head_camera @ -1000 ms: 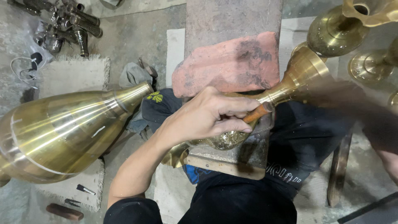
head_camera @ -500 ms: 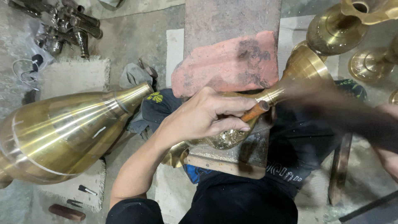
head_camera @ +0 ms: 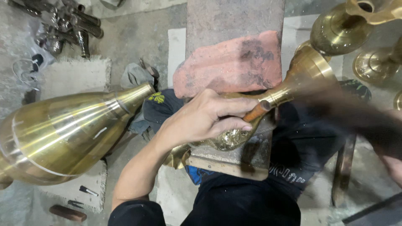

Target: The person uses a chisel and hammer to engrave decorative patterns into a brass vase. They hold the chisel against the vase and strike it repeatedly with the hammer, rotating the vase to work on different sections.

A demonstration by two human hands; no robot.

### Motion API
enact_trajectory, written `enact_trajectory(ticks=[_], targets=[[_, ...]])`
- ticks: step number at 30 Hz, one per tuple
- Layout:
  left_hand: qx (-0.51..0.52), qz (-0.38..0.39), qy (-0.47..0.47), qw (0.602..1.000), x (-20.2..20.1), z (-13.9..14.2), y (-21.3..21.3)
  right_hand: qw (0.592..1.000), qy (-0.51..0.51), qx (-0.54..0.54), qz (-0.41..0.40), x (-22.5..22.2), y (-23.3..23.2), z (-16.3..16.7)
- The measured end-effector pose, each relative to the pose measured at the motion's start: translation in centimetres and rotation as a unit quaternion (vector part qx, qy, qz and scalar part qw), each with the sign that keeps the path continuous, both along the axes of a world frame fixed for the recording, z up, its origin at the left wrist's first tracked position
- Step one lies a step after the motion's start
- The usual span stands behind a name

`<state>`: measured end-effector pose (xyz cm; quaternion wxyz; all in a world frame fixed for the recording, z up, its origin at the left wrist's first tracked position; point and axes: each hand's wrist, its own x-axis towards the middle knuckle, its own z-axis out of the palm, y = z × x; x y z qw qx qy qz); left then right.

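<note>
while the right hand (head_camera: 391,163) blurs unreadably, the left hand (head_camera: 205,117) clamps the brass piece (head_camera: 268,100) beneath it.

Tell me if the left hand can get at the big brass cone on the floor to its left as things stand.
Probably not freely: the left hand is closed around the brass piece on the block. The big brass cone lies beside that forearm with nothing between.

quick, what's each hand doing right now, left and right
Left hand: closed around the brass piece and a wooden-handled tool, against the brick.
Right hand: motion-blurred at the frame edge; grip cannot be told.
</note>
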<state>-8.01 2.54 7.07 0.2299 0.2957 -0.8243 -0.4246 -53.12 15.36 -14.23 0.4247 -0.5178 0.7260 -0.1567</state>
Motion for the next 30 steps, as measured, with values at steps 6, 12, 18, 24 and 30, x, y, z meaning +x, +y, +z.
enact_trajectory(ticks=[6, 12, 18, 24, 30], targets=[[-0.002, 0.002, 0.015, 1.000, -0.1, -0.2, -0.1, 1.000, 0.005, -0.002, -0.009, -0.2, 0.2, -0.2], [0.017, 0.013, 0.018, 1.000, 0.0, -0.3, 0.0, 1.000, 0.009, -0.002, -0.015, -0.2, 0.2, 0.4], [-0.010, 0.006, 0.018, 1.000, 0.1, -0.3, 0.2, 1.000, 0.013, -0.003, -0.022, 0.2, 0.7, 0.7], [-0.061, 0.138, 0.051, 0.987, 4.0, -0.2, 0.9, 0.998, 0.017, -0.012, -0.063, 0.1, 1.2, 0.4], [0.056, 0.348, 0.213, 0.911, 10.9, -2.5, 3.9, 0.958, 0.216, -0.072, -0.174, 5.4, 2.3, 0.7]])
